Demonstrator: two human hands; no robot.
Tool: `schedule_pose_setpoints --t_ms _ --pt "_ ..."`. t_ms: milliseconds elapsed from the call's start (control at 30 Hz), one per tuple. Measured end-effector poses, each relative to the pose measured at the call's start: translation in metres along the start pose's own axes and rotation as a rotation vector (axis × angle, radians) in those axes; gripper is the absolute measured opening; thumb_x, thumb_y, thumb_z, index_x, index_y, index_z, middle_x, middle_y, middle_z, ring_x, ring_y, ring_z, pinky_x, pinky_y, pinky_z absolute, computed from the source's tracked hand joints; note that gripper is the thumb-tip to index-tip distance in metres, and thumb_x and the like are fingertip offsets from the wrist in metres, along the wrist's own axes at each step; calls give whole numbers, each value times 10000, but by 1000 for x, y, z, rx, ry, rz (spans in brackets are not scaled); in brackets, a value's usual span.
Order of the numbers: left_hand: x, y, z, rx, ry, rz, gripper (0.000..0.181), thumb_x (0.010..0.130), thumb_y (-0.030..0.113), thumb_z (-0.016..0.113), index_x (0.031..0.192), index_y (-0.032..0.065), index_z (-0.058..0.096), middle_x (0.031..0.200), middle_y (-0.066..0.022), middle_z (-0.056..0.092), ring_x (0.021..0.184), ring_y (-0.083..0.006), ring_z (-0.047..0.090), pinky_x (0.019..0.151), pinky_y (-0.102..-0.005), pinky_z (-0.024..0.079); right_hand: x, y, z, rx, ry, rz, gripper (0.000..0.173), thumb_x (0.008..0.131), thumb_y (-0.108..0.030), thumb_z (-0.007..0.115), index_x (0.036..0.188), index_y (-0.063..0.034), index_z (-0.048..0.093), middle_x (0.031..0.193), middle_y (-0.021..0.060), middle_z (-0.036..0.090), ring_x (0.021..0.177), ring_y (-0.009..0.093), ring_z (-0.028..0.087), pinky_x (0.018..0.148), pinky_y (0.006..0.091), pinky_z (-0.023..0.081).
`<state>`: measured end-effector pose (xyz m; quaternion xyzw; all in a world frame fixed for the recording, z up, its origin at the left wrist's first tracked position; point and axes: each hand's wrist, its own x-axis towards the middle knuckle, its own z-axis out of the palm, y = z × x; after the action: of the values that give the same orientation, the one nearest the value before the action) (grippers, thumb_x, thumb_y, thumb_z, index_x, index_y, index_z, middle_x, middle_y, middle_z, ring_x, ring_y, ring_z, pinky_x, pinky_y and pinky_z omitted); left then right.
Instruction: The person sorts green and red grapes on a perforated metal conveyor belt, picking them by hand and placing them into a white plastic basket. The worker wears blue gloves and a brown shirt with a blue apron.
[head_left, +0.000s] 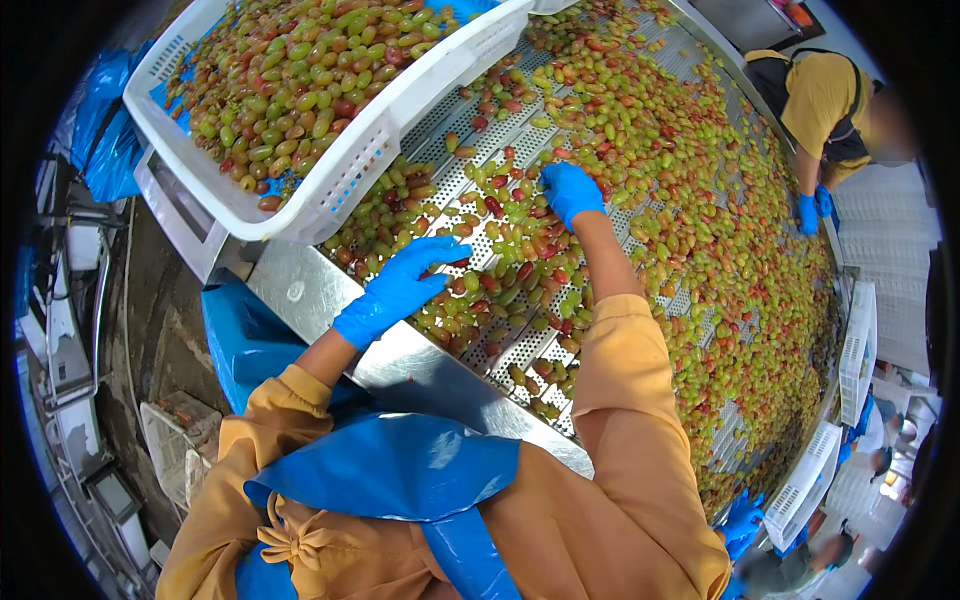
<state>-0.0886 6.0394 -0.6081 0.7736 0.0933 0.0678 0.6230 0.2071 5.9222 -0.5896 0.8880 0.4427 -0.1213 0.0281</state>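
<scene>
Loose green and red grapes are spread over a perforated metal conveyor in front of me. My left hand, in a blue glove, reaches over the near metal side rail. Its thumb and fingers are apart, beside a dark red grape near the fingertips. Farther out, my right hand, gloved in blue too, is bent down onto the grapes. Its fingertips are hidden under the hand, so whether it holds a grape cannot be told.
A white plastic crate heaped with grapes stands at upper left, overhanging the conveyor. Across the belt a co-worker leans at the far rail. Lower right, another worker's blue-gloved hands are near white crates.
</scene>
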Motion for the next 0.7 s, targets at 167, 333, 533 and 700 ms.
schedule_pose_setpoints --t_ms 167,333,533,700 --pt "-7 -8 -3 -540 65 -143 330 871 25 527 1196 36 581 1296 -84 548 1182 -210 525 1000 -357 405 -21 6 18 -48 141 63 158 818 -72 511 900 -100 644 974 168 636 933 375 616 760 476 511" --pt "7 15 -7 -1056 -76 -443 504 925 372 546 1343 99 476 1327 -89 517 1175 -220 531 912 -356 467 -36 -32 -11 136 129 172 121 813 -192 561 869 -110 630 949 146 630 893 352 601 746 439 492" --pt "14 -13 6 -1815 -36 -675 503 966 303 493 1407 83 391 1201 -111 566 1057 -166 576 860 -282 494 -103 -100 12 693 227 -160 272 864 -302 575 1092 -170 642 1107 106 635 963 295 616 825 396 495" --pt "5 -25 -14 -1853 -215 -604 513 948 172 536 1418 66 360 879 -45 609 717 -93 563 639 -181 510 -154 13 14 748 512 493 183 852 -149 602 1007 -72 666 932 111 670 794 215 639 729 320 498"
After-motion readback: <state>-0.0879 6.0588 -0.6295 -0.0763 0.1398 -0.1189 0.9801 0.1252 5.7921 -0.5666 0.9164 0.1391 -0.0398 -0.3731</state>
